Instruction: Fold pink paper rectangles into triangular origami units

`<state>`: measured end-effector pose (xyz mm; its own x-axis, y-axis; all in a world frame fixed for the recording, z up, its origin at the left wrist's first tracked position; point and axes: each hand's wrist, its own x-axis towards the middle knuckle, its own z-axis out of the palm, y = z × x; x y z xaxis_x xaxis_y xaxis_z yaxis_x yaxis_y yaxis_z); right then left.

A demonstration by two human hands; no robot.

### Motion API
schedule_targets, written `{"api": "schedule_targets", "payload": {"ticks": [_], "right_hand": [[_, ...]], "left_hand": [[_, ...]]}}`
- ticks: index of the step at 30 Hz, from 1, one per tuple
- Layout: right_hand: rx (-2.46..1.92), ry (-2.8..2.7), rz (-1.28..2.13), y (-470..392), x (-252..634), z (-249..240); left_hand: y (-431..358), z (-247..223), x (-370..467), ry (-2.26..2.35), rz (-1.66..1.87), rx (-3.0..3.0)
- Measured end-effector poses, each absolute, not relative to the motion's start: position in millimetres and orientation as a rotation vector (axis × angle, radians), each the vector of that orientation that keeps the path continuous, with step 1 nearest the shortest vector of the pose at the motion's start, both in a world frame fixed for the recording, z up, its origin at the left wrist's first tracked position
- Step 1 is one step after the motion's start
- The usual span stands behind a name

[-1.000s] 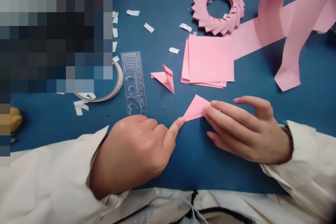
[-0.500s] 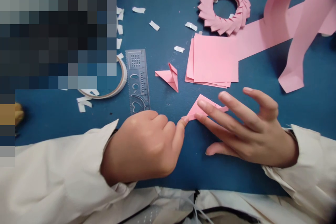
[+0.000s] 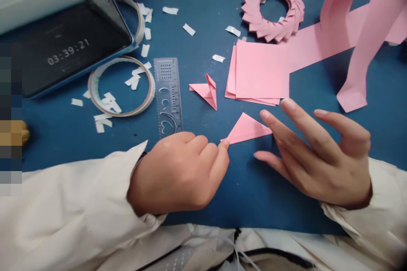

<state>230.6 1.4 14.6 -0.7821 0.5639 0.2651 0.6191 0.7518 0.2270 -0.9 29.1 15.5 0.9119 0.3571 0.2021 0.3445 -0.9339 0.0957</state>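
A folded pink paper triangle point(image 3: 246, 129) lies on the blue table with a creased band along its lower edge. My left hand point(image 3: 182, 171) is curled closed, and its fingertip and thumb pinch the triangle's left corner. Spread fingers show on my right hand point(image 3: 313, 156), which is open at the triangle's right tip; whether a fingertip touches the paper there is hard to tell. Just beyond lies a small folded pink piece point(image 3: 206, 91) with one flap standing up. A stack of pink paper squares point(image 3: 262, 70) sits behind the triangle.
A clear plastic ruler point(image 3: 168, 93) lies beside my left hand. Tape rolls point(image 3: 151, 93) and a phone point(image 3: 73, 46) are at left. Toward the back are a pink folded-paper ring point(image 3: 249, 10), a curling pink strip point(image 3: 358, 67) and scattered white scraps point(image 3: 189, 29).
My right hand has moved right, off the middle of the triangle, uncovering its face. My left hand still pinches the left corner. The view has shifted slightly.
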Motion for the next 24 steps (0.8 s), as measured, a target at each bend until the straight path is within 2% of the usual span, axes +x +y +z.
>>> {"api": "schedule_targets", "payload": {"ticks": [7, 11, 19, 24], "right_hand": [[-0.884, -2.617, -0.447, 4.7, 233.6, 4.5], [-1.048, -2.521, -0.349, 10.8, 235.3, 2.3], [-0.651, -2.698, -0.543, 9.9, 230.3, 4.7], [-0.719, -2.624, -0.257, 15.2, 232.8, 1.8]], "left_hand": [[33.6, 14.0, 11.4, 0.463, 0.354, 3.184], [34.2, 21.0, 9.5, 0.337, 0.29, 3.362], [27.7, 23.5, 14.0, 0.412, 0.329, 3.453], [27.3, 20.0, 15.4, 0.595, 0.34, 3.118]]}}
